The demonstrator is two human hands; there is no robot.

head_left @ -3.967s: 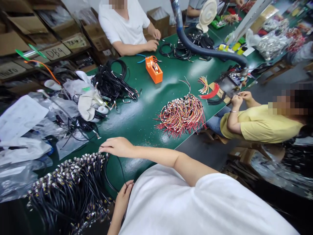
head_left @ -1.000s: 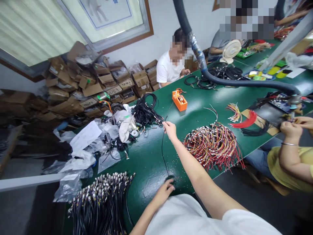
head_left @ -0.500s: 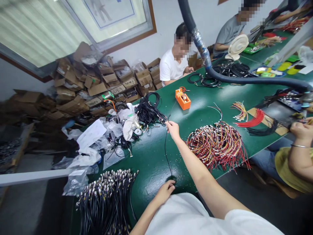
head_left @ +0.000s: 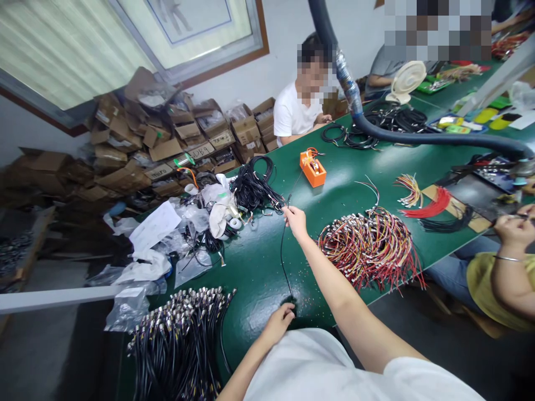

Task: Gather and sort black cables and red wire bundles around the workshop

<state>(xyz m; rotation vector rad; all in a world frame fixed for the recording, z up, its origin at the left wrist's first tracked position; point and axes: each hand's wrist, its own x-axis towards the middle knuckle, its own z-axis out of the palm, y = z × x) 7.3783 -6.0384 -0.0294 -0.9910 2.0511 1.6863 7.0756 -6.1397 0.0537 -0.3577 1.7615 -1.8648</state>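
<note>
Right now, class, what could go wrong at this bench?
The thin black cable runs from the right hand to the left hand and might slip if either grip loosens.
Its upper end appears close to the black cable bundle and could snag there.
The right forearm passes beside the pile of multicoloured wires and may brush it.

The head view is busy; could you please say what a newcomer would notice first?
Probably the bright orange holder on the green table, beyond the right hand. Next come the red-and-yellow wire heap, right of that hand, and the black cables with metal ends at lower left.
</note>
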